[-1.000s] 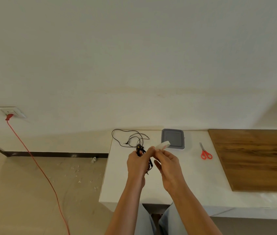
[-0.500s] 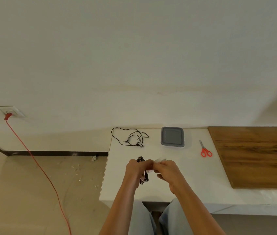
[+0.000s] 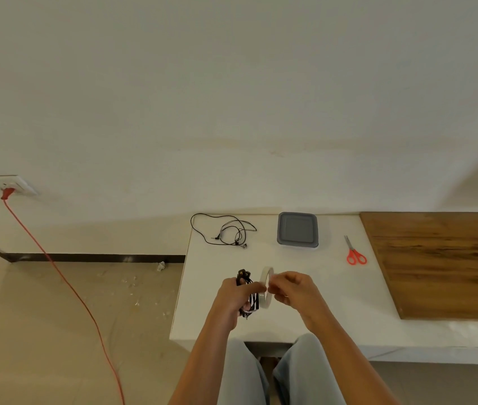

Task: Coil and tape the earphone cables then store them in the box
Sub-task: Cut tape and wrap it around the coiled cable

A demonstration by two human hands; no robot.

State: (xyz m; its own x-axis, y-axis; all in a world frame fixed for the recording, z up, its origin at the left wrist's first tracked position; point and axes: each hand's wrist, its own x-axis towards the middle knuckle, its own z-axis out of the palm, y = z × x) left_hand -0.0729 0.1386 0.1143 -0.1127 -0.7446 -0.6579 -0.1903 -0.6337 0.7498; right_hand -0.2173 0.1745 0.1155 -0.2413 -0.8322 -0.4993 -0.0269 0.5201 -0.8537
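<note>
Change: tape roll (image 3: pixel 266 271), barely showing before, now stands edge-on between the hands
Left hand (image 3: pixel 232 299): fingers wrapped round coiled cable (image 3: pixel 253 299), above table (image 3: pixel 349 302) near-left corner
Right hand (image 3: pixel 293 290): pinching the roll
Hidden: tape's free end

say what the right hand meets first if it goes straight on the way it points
Likely the tape roll: the right hand points left, fingertips at its rim. Just beyond is the coiled earphone cable in the left hand.
</note>
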